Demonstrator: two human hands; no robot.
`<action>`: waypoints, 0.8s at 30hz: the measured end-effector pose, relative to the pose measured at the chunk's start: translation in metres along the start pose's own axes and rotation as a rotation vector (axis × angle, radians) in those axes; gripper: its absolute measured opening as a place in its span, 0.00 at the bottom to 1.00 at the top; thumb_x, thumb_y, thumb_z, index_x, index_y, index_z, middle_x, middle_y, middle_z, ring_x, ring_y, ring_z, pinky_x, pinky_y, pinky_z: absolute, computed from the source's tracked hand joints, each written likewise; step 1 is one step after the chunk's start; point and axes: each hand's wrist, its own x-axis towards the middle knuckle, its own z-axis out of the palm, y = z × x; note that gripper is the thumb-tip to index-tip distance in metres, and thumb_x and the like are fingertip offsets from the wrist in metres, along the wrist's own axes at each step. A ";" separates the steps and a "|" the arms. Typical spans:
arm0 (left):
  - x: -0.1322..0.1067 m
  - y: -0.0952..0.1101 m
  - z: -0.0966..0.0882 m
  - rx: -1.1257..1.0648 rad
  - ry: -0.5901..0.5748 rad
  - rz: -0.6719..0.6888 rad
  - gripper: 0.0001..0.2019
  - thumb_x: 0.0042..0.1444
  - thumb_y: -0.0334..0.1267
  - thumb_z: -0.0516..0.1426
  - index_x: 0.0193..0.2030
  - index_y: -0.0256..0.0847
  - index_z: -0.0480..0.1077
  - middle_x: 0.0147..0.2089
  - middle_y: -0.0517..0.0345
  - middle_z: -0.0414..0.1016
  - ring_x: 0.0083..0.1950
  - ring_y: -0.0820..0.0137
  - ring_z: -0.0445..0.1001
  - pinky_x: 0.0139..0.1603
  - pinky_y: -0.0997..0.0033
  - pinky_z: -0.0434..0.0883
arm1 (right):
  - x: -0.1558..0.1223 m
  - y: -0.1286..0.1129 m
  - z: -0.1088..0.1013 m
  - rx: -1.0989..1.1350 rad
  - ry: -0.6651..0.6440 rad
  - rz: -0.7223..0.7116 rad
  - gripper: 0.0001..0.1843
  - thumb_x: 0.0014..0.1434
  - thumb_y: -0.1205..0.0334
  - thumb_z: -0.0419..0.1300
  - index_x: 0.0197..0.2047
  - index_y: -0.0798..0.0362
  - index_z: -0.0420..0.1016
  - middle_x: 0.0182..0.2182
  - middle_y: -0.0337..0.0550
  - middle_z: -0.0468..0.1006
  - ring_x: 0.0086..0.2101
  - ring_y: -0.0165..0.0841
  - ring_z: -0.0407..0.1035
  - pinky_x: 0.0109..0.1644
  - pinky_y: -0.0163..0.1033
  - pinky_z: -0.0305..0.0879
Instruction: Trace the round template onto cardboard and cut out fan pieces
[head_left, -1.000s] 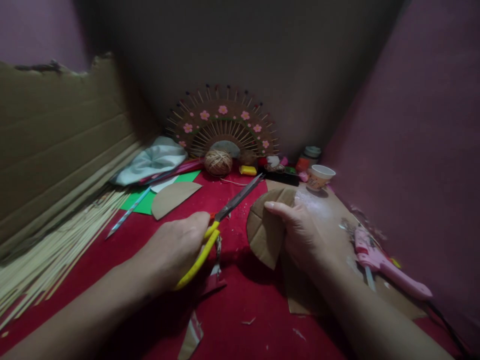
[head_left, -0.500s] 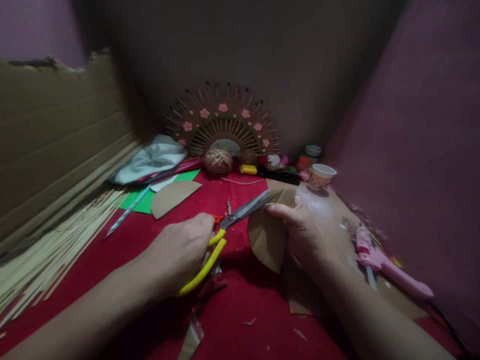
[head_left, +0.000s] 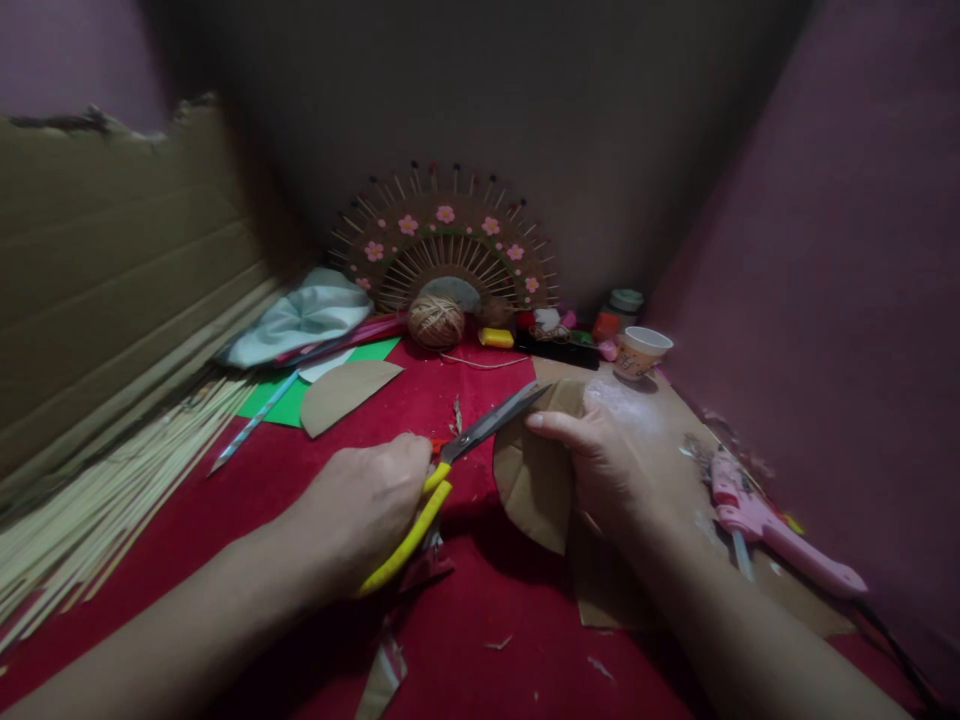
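My left hand is closed round the handles of a pair of scissors with yellow grips. The blades point up and right and meet the upper edge of a curved piece of brown cardboard. That piece is pinched in my right hand, thumb on top and fingers hidden behind it. To the left, a separate half-round cardboard piece lies on the red cloth, partly over a green sheet.
Thin sticks and a pencil lie at left. Behind stand a flowered stick fan, a twine ball and a paper cup. At right, a pink glue gun rests on cardboard; its cord runs off lower right.
The scissor blades have drawn closer together on the cardboard. The cardboard piece in my right hand has shifted and tilted slightly.
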 end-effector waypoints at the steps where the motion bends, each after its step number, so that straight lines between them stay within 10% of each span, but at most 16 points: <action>1: 0.000 0.000 0.001 0.017 -0.005 0.002 0.11 0.58 0.43 0.41 0.33 0.40 0.58 0.30 0.51 0.69 0.26 0.64 0.70 0.24 0.68 0.59 | 0.000 0.000 0.001 -0.010 0.010 0.006 0.07 0.43 0.69 0.63 0.30 0.53 0.76 0.22 0.37 0.74 0.22 0.28 0.68 0.29 0.35 0.66; 24: -0.003 -0.004 -0.009 -0.028 0.009 -0.030 0.09 0.57 0.42 0.44 0.30 0.42 0.58 0.27 0.55 0.70 0.25 0.67 0.68 0.23 0.71 0.54 | -0.002 -0.005 0.002 -0.074 0.047 0.081 0.05 0.41 0.66 0.64 0.25 0.52 0.71 0.21 0.36 0.74 0.22 0.30 0.68 0.28 0.38 0.67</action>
